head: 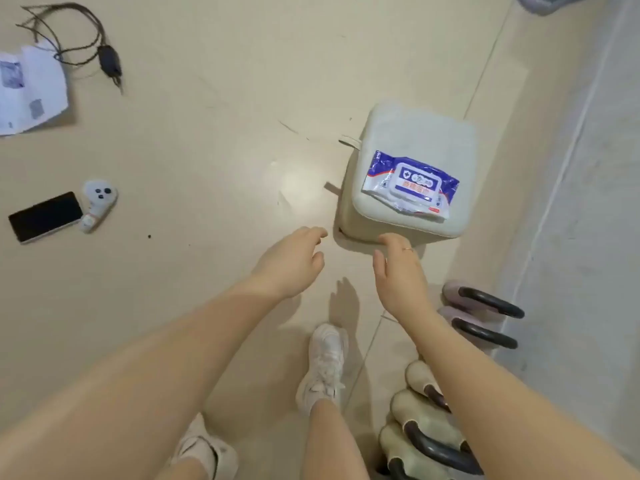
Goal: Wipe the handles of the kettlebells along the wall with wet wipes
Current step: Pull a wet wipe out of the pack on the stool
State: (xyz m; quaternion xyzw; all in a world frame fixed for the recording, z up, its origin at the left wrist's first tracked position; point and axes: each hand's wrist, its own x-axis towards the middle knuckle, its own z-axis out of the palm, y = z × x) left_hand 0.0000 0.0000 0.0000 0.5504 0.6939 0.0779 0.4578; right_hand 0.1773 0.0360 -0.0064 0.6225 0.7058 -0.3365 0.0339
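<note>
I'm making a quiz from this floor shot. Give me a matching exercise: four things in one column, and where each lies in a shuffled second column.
Things:
1. wet wipes pack
2. phone
3. kettlebells
4. charger cable

Places:
A. far left, beside a white controller
B. top left, by the papers
C. on the white stool
D. along the wall, right side

Pairs: 1-C, 2-A, 3-D, 4-B
</note>
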